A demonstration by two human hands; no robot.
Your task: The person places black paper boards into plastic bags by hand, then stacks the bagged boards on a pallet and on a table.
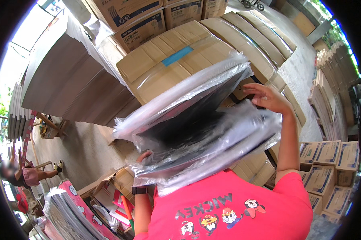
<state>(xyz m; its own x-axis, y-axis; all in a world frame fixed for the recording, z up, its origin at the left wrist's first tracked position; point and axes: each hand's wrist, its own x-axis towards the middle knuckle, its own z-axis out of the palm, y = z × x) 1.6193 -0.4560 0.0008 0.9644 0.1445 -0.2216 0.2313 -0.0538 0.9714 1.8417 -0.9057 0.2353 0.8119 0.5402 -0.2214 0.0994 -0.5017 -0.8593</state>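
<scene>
Two flat packs in clear, wrinkled plastic fan apart in front of my chest, with a dark gap between them. The far pack (184, 94) rests against a large cardboard box. The near pack (212, 154) leans on my red shirt. My left hand (143, 157), with a black watch at the wrist, grips the left edge of the near pack; most of its fingers are hidden by plastic. Raised by the packs' right end, my right hand (266, 97) has its fingers apart and holds nothing. What the packs contain is hard to make out.
Large flat cardboard boxes (164, 60) lie behind the packs, with printed cartons (142, 30) beyond. A tall stack of grey-brown sheets (76, 76) stands at left. More cartons (322, 180) are piled at right. Another person (30, 176) is at far left.
</scene>
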